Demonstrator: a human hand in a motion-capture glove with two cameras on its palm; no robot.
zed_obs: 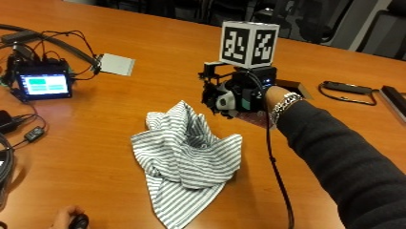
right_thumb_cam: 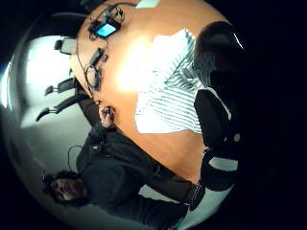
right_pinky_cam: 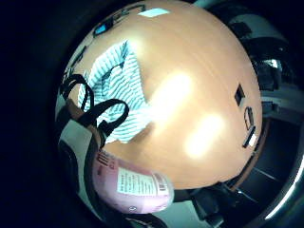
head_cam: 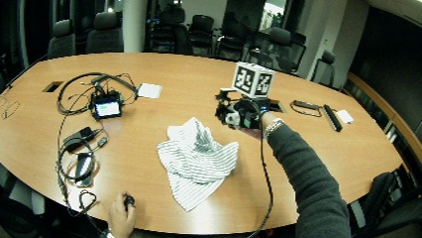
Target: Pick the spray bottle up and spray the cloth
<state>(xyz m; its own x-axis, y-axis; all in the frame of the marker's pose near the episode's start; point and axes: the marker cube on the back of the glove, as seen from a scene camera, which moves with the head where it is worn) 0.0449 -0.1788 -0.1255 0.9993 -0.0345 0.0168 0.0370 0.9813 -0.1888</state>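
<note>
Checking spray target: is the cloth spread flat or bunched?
Bunched. The striped cloth lies crumpled on the table, folds peaked in the middle.

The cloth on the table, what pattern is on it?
The crumpled cloth has thin grey and white stripes, clearest in the outside view.

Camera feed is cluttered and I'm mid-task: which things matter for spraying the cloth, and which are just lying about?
For the job: pink labelled bottle, held in the gloved right hand; grey-and-white striped cloth, crumpled on the wooden table.
Lying about: small black device with a lit screen; white square card; black cables; black looped strap.
</note>
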